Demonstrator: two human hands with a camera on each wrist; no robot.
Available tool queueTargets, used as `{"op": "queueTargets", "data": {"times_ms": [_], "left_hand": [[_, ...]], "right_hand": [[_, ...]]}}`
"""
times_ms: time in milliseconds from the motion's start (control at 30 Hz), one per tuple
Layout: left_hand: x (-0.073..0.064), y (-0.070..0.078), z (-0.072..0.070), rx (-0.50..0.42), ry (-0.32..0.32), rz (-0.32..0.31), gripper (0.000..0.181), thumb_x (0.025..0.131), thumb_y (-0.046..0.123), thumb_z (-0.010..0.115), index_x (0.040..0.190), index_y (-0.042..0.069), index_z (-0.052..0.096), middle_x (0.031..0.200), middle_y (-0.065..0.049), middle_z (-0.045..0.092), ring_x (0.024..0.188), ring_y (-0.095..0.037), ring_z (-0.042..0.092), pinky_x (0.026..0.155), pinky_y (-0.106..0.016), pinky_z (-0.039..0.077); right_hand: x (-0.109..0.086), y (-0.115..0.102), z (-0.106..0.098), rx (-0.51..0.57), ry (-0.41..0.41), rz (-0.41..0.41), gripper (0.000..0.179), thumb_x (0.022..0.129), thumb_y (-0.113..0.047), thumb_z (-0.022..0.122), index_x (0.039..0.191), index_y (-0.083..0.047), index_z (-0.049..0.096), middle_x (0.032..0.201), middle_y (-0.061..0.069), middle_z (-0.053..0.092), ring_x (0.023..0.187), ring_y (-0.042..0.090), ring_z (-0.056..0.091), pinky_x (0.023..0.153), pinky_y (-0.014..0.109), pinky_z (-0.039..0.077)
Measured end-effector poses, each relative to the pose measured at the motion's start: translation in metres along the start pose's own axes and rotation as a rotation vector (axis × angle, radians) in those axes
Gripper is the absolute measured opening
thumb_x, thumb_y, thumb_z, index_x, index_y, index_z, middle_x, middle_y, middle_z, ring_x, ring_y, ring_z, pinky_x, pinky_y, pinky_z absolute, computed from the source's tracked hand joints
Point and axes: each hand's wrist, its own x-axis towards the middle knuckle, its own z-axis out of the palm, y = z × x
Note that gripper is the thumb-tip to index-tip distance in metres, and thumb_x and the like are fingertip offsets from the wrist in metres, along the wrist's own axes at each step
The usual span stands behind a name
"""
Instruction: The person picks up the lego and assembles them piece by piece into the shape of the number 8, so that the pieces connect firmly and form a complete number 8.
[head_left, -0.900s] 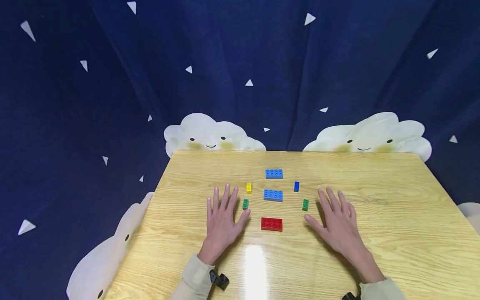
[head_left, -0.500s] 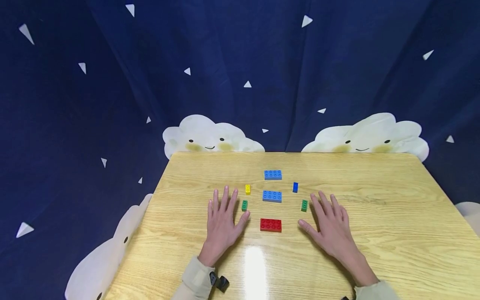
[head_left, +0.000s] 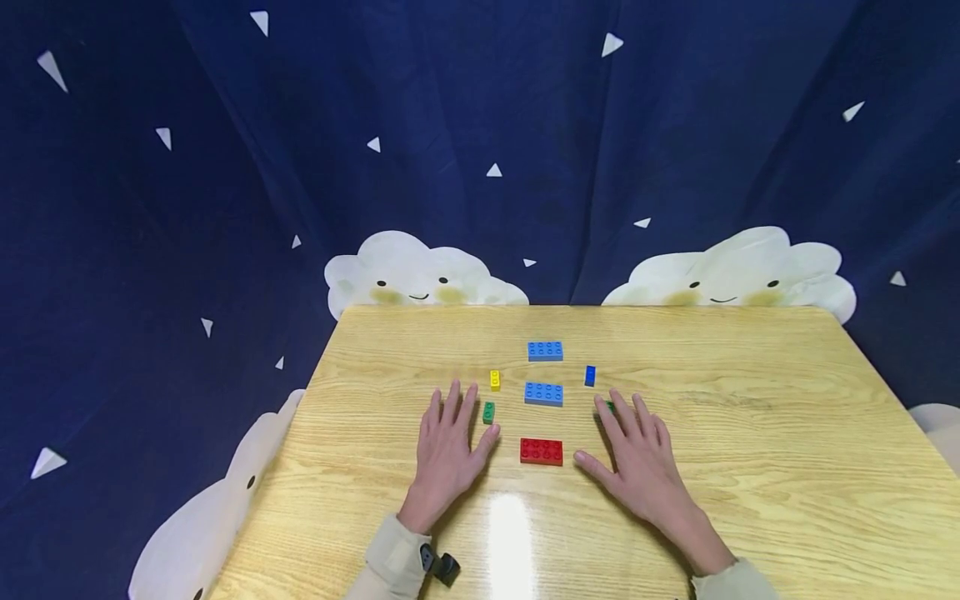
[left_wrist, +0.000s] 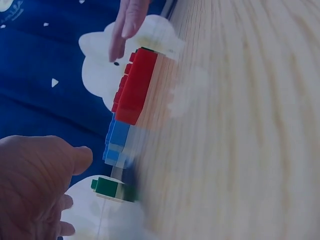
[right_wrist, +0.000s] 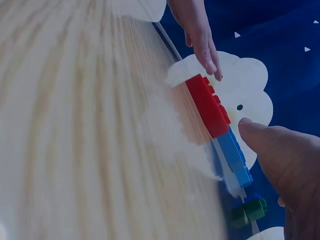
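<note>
My left hand [head_left: 445, 454], fingers spread and holding nothing, is just left of a small green brick [head_left: 489, 412]. A small yellow brick [head_left: 495, 380] lies beyond its fingertips. On the other side, my right hand [head_left: 643, 467] hovers with fingers extended over another green brick [head_left: 611, 407], which its index finger mostly hides. Between the hands lies a red brick [head_left: 542, 452], with the right thumb close to its right end but apart from it. Farther back are two light blue bricks [head_left: 543, 394] and a small dark blue brick [head_left: 590, 376].
A wooden table [head_left: 787, 433] carries all the bricks. Behind its far edge hangs a dark blue curtain [head_left: 450, 100] with white triangles and smiling clouds. A small black device [head_left: 441, 564] is strapped at my left cuff.
My right hand has moved left and slightly nearer, from beside the right green brick to over it. The left hand has stayed almost in place. The bricks have not been moved.
</note>
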Motion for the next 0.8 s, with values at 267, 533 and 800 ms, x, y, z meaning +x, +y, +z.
{"op": "queueTargets", "data": {"times_ms": [267, 533, 800], "left_hand": [[0.001, 0.001, 0.000, -0.004, -0.010, 0.009, 0.069, 0.102, 0.046, 0.062, 0.158, 0.008, 0.045, 0.156, -0.022, 0.044, 0.144, -0.049, 0.034, 0.115, -0.063, 0.029], [0.001, 0.000, 0.001, -0.016, 0.024, 0.058, 0.064, 0.099, 0.039, 0.069, 0.149, 0.001, 0.054, 0.138, -0.021, 0.054, 0.127, -0.044, 0.046, 0.105, -0.061, 0.037], [0.006, -0.003, 0.005, -0.088, -0.016, 0.048, 0.064, 0.098, 0.035, 0.073, 0.151, 0.003, 0.053, 0.134, -0.021, 0.057, 0.120, -0.042, 0.049, 0.096, -0.056, 0.042]], "right_hand": [[0.001, -0.010, 0.004, 0.004, 0.005, -0.028, 0.087, 0.097, -0.063, 0.063, 0.162, -0.012, 0.037, 0.168, 0.018, 0.028, 0.153, 0.052, 0.017, 0.113, 0.070, 0.017], [0.002, -0.017, 0.006, -0.004, -0.031, -0.026, 0.084, 0.097, -0.061, 0.063, 0.160, -0.010, 0.042, 0.169, 0.018, 0.026, 0.154, 0.050, 0.015, 0.116, 0.068, 0.016], [0.003, -0.021, 0.009, -0.002, -0.051, -0.022, 0.082, 0.097, -0.062, 0.062, 0.158, -0.010, 0.044, 0.169, 0.018, 0.026, 0.154, 0.049, 0.016, 0.116, 0.068, 0.016]]}}
